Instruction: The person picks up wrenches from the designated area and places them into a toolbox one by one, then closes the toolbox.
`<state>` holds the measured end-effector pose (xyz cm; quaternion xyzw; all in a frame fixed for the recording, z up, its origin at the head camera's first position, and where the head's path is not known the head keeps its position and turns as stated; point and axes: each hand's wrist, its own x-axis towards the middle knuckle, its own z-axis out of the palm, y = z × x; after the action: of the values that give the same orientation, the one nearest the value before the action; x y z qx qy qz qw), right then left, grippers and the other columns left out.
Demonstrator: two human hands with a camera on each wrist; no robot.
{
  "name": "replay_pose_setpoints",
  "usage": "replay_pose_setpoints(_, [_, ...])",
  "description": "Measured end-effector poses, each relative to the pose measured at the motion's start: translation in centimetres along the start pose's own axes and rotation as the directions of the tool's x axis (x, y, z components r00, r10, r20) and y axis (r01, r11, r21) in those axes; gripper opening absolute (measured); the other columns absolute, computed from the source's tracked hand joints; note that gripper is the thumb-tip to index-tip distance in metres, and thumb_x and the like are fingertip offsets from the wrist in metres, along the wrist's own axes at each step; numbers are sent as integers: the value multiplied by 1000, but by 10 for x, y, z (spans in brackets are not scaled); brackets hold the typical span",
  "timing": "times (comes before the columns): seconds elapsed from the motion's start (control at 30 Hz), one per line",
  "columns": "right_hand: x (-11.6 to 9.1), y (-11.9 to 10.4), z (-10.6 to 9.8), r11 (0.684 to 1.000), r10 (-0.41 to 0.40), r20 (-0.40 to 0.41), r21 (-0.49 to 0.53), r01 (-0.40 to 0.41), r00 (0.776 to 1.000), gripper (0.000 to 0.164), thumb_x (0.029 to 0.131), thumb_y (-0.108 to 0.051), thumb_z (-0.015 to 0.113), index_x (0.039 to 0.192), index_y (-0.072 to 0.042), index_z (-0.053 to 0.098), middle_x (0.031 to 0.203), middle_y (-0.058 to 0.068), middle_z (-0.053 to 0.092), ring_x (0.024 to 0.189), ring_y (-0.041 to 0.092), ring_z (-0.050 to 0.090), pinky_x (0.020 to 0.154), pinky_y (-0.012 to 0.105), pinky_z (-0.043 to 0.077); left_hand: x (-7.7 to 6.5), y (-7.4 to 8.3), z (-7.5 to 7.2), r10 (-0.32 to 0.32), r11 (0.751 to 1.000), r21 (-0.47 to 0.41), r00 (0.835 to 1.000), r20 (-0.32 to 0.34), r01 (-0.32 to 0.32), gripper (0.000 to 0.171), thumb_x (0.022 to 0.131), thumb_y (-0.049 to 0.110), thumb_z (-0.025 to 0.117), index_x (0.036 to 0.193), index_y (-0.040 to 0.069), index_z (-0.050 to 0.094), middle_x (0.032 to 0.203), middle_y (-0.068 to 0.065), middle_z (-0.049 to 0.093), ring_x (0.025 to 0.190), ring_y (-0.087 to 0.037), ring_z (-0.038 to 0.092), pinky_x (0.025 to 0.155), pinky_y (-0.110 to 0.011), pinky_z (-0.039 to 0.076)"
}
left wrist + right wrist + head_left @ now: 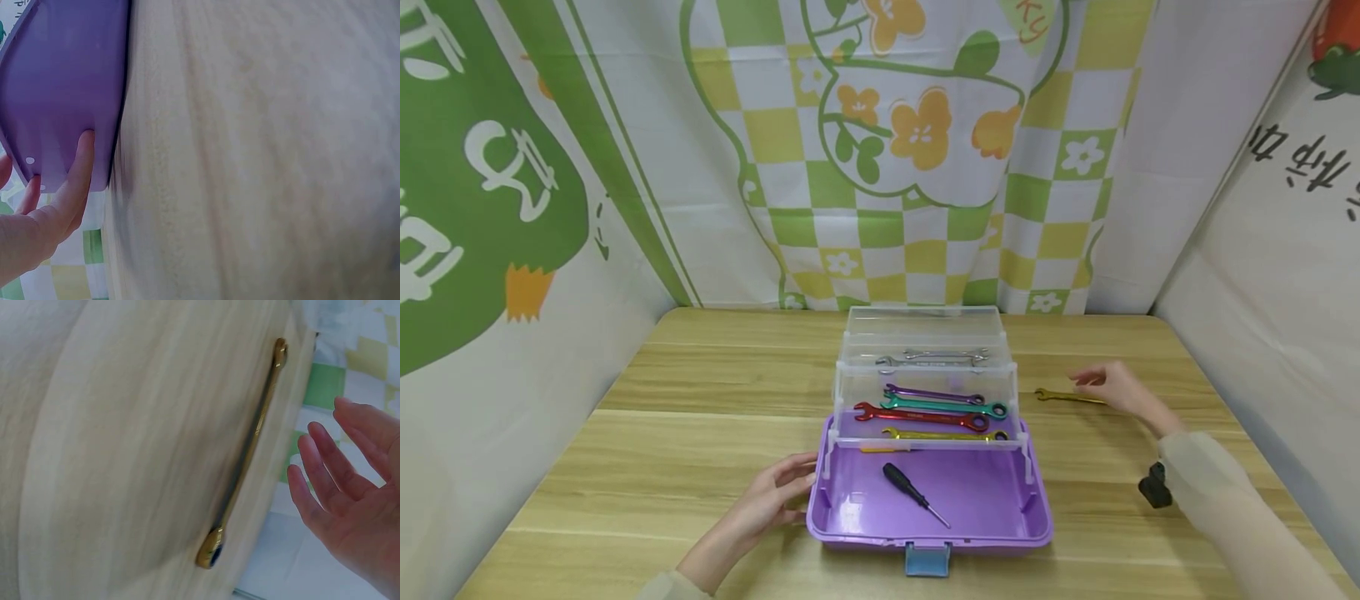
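Observation:
A purple toolbox [1043, 533] stands open on the wooden table, its clear trays unfolded toward the back. My left hand [760, 500] rests against its left side; in the left wrist view the extended fingers [80, 165] touch the purple wall. To the right of the box lies a gold combination wrench [253, 440]. Over that wrench hovers my right hand [1116, 388], its fingers loosely spread and apart from the metal in the right wrist view. A black-handled screwdriver [908, 487] lies on the box floor.
The lower tray area holds a yellow wrench [943, 435], a red wrench [921, 416], a green wrench [940, 406] and a purple wrench [934, 393]. Silver wrenches [931, 363] lie in the tray behind. A blue latch [927, 560] hangs at the box front. Printed curtains [917, 250] stand behind the table.

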<state>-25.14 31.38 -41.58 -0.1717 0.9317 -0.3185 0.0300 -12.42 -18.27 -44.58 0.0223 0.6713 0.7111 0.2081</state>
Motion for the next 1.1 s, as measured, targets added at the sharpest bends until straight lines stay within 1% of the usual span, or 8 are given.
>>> replay_pose_setpoints(0.27, [-1, 13, 3, 1000, 0, -3, -9, 0, 1000, 25, 80, 0, 59, 101, 14, 58, 87, 24, 63, 76, 30, 60, 64, 28, 52, 0, 0, 0, 1, 1000, 4, 1000, -1, -1, 58, 87, 17, 53, 132, -8, 26, 132, -31, 32, 105, -33, 51, 83, -47, 49])
replay_pose_setpoints(0.4, [1, 19, 4, 1000, 1, -9, -6, -1, 1000, 25, 79, -1, 61, 100, 14, 59, 85, 23, 64, 75, 29, 60, 63, 24, 51, 0, 0, 0, 2, 1000, 5, 1000, -1, -2, 58, 87, 17, 53, 132, -8, 26, 132, -31, 31, 105, -33, 51, 83, -47, 49])
replay_pose_setpoints(0.6, [2, 29, 10, 1000, 14, -10, -9, -14, 1000, 27, 75, 0, 64, 99, 12, 60, 88, 23, 63, 77, 27, 59, 65, 25, 50, 0, 1, 0, -3, 1000, 2, 1000, 1, 3, 57, 88, 16, 51, 132, -8, 25, 132, -31, 31, 105, -33, 51, 83, -47, 48])
replay_pose_setpoints(0.67, [3, 31, 11, 999, 29, -2, -15, -29, 1000, 28, 75, -2, 65, 99, 10, 61, 90, 23, 63, 80, 27, 59, 66, 26, 49, 0, 1, 0, -2, 1000, 2, 1000, 3, 2, 56, 89, 16, 51, 133, -8, 25, 132, -31, 31, 106, -33, 50, 83, -47, 48])
replay_pose_setpoints(0.87, [4, 31, 13, 998, 63, 37, 10, -64, 997, 30, 75, -2, 65, 101, 11, 60, 91, 24, 62, 79, 25, 57, 60, 23, 49, 0, 2, -1, 4, 1000, 9, 1000, 9, -4, 56, 89, 17, 50, 132, -9, 25, 133, -30, 30, 109, -33, 48, 84, -47, 48])
replay_pose_setpoints(1.0, [5, 32, 14, 998, 66, 47, -4, -65, 997, 30, 74, -2, 66, 101, 11, 60, 91, 24, 62, 79, 26, 57, 64, 27, 49, 0, 1, -1, -3, 1000, 15, 1000, 5, 2, 57, 88, 18, 51, 132, -8, 26, 132, -30, 32, 107, -31, 50, 83, -47, 48])
replay_pose_setpoints(1.1, [6, 33, 15, 998, 61, 51, -11, -60, 997, 29, 74, -2, 66, 100, 11, 61, 92, 24, 62, 82, 30, 58, 68, 34, 50, 0, 0, -1, -6, 1000, 19, 1000, 1, 6, 57, 88, 18, 52, 132, -8, 26, 132, -30, 32, 107, -31, 50, 83, -47, 48])
